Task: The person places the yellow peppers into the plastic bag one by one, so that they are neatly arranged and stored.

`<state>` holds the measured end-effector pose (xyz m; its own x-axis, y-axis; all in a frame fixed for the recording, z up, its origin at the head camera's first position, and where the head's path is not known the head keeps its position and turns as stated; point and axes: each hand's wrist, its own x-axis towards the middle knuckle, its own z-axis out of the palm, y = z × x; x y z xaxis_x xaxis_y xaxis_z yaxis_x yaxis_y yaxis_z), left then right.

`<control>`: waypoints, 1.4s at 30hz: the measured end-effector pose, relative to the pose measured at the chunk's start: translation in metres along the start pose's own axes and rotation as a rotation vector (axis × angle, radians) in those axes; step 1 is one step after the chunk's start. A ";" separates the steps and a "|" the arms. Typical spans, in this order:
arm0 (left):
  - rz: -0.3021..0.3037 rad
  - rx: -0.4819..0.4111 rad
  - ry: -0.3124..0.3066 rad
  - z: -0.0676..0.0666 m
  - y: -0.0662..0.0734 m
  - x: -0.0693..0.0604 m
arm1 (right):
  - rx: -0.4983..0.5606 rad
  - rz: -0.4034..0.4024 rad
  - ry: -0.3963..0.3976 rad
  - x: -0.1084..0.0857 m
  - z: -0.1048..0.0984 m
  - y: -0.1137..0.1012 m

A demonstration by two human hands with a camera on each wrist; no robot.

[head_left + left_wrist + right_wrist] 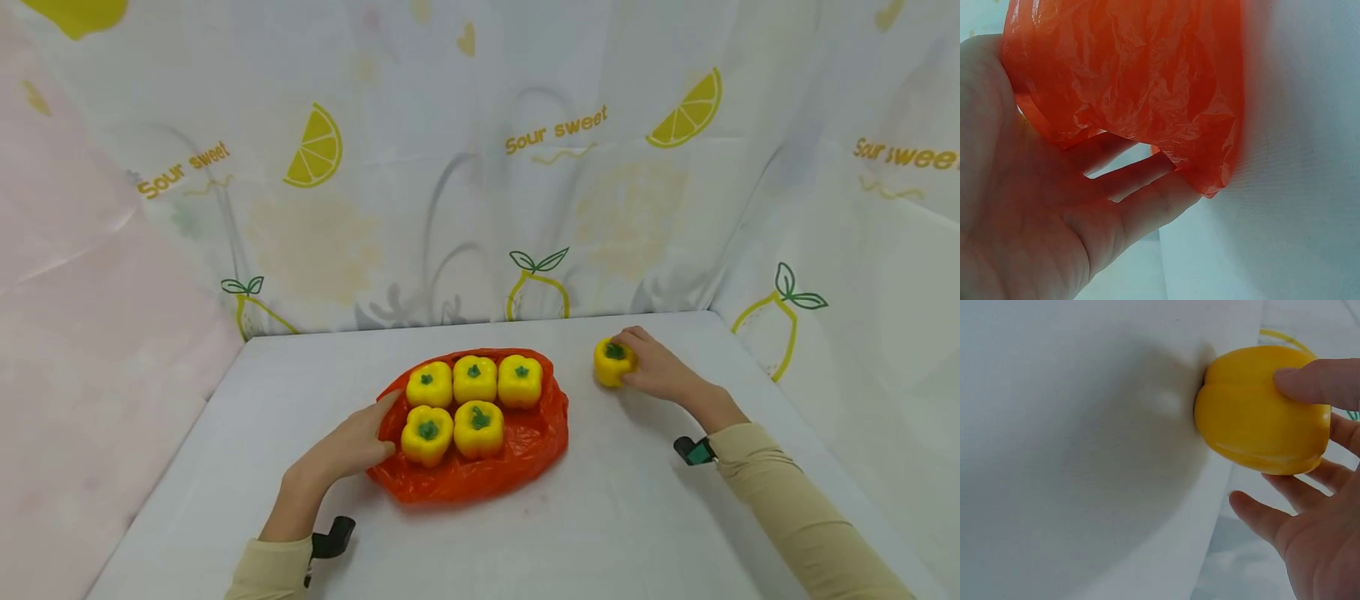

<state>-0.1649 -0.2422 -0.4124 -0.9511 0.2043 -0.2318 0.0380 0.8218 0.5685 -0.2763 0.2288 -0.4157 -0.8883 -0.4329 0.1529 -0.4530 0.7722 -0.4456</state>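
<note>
My right hand (660, 368) holds a yellow bell pepper (613, 363) with a green stem, at the far right of the table. The right wrist view shows the thumb on one side of this pepper (1260, 415) and fingers on the other; whether its base touches the table I cannot tell. My left hand (352, 442) rests at the left edge of a red plastic bag (528, 437), its fingers straight and spread against the film (1141, 75), which partly hides them. On the bag sit several yellow bell peppers (474, 379), three behind and two in front.
The table (622, 517) has a white cover. Behind it and on the right hangs a white curtain (420, 167) printed with lemons and lettering, and a pinkish cloth (90, 317) hangs on the left. The bag's front right part shows bare film beside the peppers.
</note>
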 end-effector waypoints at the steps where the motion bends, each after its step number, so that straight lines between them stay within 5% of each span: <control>1: 0.000 -0.004 0.000 0.000 0.000 0.000 | 0.007 0.010 0.001 0.000 0.000 -0.001; 24: 0.016 -0.038 -0.003 -0.005 0.002 0.000 | 0.113 0.033 0.065 -0.008 -0.005 -0.028; 42: 0.037 -0.067 -0.009 -0.007 0.004 -0.004 | 0.164 -0.151 0.088 -0.013 -0.018 -0.091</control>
<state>-0.1629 -0.2439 -0.4037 -0.9466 0.2390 -0.2165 0.0524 0.7765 0.6279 -0.2250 0.1724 -0.3613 -0.8180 -0.4896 0.3019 -0.5692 0.6131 -0.5479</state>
